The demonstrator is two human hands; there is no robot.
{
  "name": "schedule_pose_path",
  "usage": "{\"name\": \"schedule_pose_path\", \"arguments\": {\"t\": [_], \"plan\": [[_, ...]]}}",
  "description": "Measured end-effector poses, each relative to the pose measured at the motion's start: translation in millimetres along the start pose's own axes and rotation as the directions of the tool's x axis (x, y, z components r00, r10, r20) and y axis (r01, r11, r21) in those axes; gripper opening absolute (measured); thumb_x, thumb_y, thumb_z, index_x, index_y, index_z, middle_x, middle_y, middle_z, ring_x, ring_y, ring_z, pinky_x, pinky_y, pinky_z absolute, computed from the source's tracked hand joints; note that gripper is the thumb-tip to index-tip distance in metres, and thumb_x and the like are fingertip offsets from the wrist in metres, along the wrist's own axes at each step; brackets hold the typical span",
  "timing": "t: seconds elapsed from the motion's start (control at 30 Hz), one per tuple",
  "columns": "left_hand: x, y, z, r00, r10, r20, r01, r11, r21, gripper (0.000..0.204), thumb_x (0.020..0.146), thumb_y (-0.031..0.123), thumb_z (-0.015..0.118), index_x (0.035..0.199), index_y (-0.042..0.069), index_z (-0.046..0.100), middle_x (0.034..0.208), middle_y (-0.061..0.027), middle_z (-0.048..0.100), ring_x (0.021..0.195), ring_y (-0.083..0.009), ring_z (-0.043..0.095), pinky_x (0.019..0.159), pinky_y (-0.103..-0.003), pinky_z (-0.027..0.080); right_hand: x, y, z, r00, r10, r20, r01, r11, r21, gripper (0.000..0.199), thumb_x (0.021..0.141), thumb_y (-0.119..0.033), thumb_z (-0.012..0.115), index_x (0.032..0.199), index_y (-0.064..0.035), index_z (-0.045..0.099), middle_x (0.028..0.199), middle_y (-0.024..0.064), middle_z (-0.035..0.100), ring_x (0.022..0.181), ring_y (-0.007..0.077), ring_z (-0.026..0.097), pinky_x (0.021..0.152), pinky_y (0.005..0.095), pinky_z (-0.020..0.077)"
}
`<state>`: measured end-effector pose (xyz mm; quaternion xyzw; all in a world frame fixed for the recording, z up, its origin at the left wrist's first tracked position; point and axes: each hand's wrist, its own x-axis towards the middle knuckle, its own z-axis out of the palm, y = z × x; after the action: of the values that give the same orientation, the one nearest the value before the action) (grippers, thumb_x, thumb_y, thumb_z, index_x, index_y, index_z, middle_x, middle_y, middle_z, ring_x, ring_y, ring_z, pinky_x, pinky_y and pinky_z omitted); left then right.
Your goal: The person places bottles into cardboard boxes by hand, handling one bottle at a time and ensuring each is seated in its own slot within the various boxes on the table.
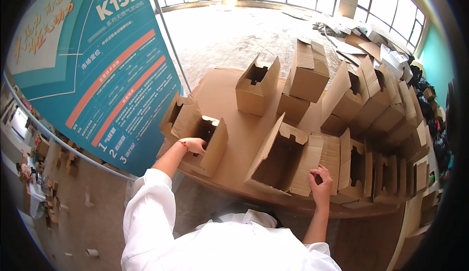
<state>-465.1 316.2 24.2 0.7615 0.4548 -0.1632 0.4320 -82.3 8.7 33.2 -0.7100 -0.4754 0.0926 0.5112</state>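
My left hand (197, 146), with a red string at the wrist, is at an open cardboard box (215, 146) on the left of the table. Its fingers bend over into the box and seem to grip its near side; their tips are partly hidden. Near the table's front edge lies a wider cardboard box (266, 161) with its top open and flaps spread. My right hand (321, 182) is at the right flap (305, 166) of this box. Thumb and fingers curl into a pinch at the flap's edge.
Open boxes (360, 166) stand in a row to the right, with more boxes (371, 97) behind. A tall box (308, 73) sits on another, beside a single open box (256, 87). A teal banner (112, 75) stands left; scrap cardboard (359, 43) is piled far right.
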Motion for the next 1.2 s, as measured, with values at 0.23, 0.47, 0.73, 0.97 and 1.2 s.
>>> {"name": "schedule_pose_path", "arguments": {"t": [0.23,0.47,0.73,0.97,1.2], "plan": [[-43,39,-5,0.987,-0.160,0.034,0.148,0.962,0.232,0.022,0.084,0.018,0.058,0.094,0.002,0.068,0.079,-0.0135,0.071,0.070,-0.0218,0.069,0.057,-0.034,0.055,0,1,-1,0.999,-0.040,0.007,0.040,0.999,0.013,0.013,0.073,-0.003,0.069,0.086,-0.0034,0.067,0.089,0.0122,0.066,0.111,0.0329,0.058,0.094,0.0400,0.0443],[-28,9,47,0.969,-0.118,-0.218,0.241,0.655,0.716,0.040,0.080,0.042,0.058,0.099,0.010,0.072,0.102,-0.0128,0.070,0.098,-0.0278,0.067,0.081,-0.040,0.054,0,1,0,1.000,-0.028,-0.003,0.028,0.999,0.034,0.014,0.072,-0.004,0.070,0.085,-0.0028,0.067,0.090,0.0125,0.066,0.110,0.0331,0.058,0.093,0.0399,0.0448],[-15,-47,83,0.897,-0.440,-0.040,0.267,0.611,-0.745,0.061,0.086,0.052,0.055,0.133,0.015,0.046,0.133,-0.0162,0.051,0.117,-0.0202,0.050,0.104,-0.035,0.035,0,9,-3,0.999,-0.033,-0.019,0.033,0.999,0.018,0.015,0.071,-0.005,0.070,0.086,-0.0024,0.067,0.088,0.0128,0.066,0.110,0.0331,0.058,0.094,0.0401,0.0448],[38,-61,57,0.803,-0.278,-0.527,0.448,0.866,0.225,0.083,0.081,0.048,0.059,0.146,0.014,0.022,0.113,-0.0264,0.061,0.099,-0.0403,0.063,0.085,-0.047,0.051,1,2,-1,1.000,-0.003,-0.025,0.004,0.999,0.042,0.014,0.072,-0.005,0.070,0.085,-0.0025,0.067,0.086,0.0114,0.066,0.110,0.0328,0.058,0.095,0.0408,0.0444],[-43,7,6,0.545,-0.009,-0.839,0.119,0.991,0.067,0.057,0.076,0.043,0.066,0.120,0.009,0.053,0.103,-0.0230,0.059,0.099,-0.0398,0.058,0.086,-0.046,0.048,3,3,0,0.998,-0.057,0.005,0.057,0.998,-0.004,0.015,0.071,-0.004,0.071,0.086,-0.0034,0.068,0.090,0.0135,0.067,0.109,0.0338,0.058,0.091,0.0409,0.0463]]}}
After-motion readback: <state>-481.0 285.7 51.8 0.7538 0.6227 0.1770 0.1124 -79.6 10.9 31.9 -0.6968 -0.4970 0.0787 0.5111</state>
